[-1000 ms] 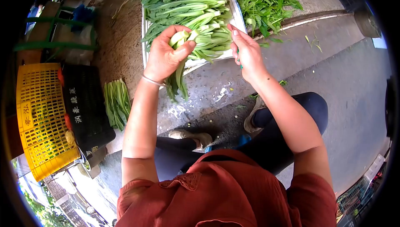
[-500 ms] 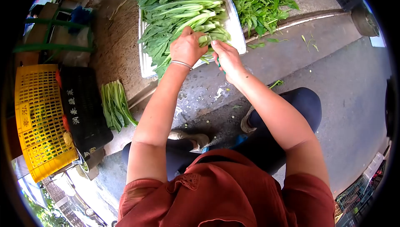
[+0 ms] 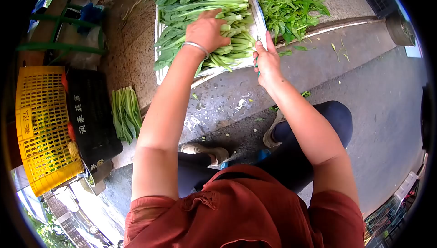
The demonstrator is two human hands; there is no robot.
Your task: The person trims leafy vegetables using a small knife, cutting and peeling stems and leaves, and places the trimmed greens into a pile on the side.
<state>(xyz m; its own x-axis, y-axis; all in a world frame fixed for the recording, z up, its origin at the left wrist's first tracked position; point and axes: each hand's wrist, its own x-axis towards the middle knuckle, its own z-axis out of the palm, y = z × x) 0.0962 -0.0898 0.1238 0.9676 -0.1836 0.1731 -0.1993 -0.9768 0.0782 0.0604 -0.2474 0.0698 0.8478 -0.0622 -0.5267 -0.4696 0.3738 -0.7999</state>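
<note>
Long-stemmed leafy greens (image 3: 200, 2) lie in rows in a white tray (image 3: 160, 73), their cut stem ends toward the right. My left hand (image 3: 207, 32), wearing a bracelet at the wrist, rests on the greens with its fingers spread and nothing gripped. By the tray's right edge, my right hand (image 3: 268, 61) is closed around a small green-handled tool (image 3: 257, 66). Most of that tool is hidden by the fingers, so its working end is hard to make out.
A pile of loose green leaves (image 3: 287, 7) lies right of the tray. Another bundle of greens (image 3: 126, 113) is on the ground at left, beside a black crate (image 3: 91, 111) and a yellow crate (image 3: 43, 129). Trimmings (image 3: 339, 50) are scattered on the pavement.
My hands were close together at the stem ends. The left has opened and shifted up onto the greens, while the right has moved right, to the tray's edge, still holding the tool.
</note>
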